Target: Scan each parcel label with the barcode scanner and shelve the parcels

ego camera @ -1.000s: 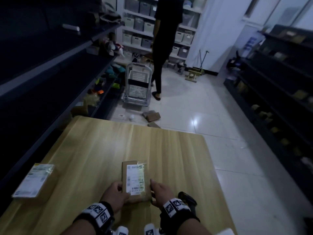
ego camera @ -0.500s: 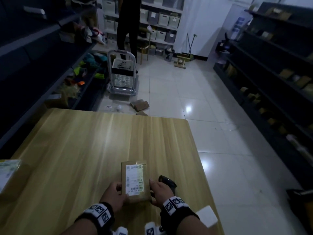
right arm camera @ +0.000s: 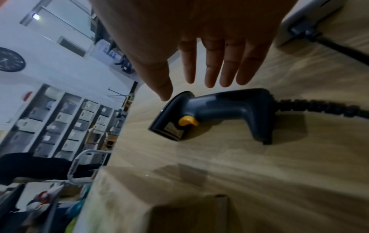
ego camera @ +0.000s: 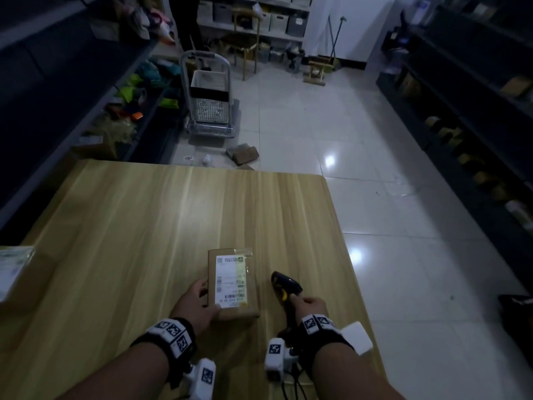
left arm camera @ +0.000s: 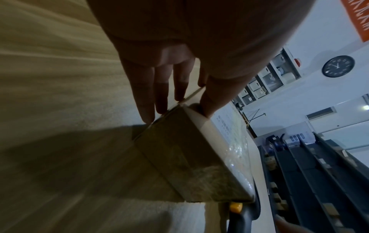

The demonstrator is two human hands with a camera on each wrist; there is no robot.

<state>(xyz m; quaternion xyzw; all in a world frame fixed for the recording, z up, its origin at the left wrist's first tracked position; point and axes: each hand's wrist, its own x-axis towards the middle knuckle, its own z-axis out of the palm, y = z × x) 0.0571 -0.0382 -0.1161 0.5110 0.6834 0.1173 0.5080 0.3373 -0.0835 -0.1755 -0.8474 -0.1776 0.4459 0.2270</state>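
With the left hand (ego camera: 199, 306) pinching the parcel (ego camera: 232, 282) on the counter (ego camera: 144, 226), the right hand's (ego camera: 310, 306) spread fingers (right arm camera: 211, 69) hover over the barcode scanner (right arm camera: 211, 115) just right of the parcel, where a careless grab could snag its coiled cable (right arm camera: 319, 108).

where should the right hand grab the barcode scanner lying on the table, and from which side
Grip the barcode scanner by its handle, the thick dark part running back to the coiled cord. It lies on its side on the table, head pointing away from the person, yellow trigger exposed. The right hand hovers open above it, so come straight down and curl round the handle, probably with the index finger towards the trigger.
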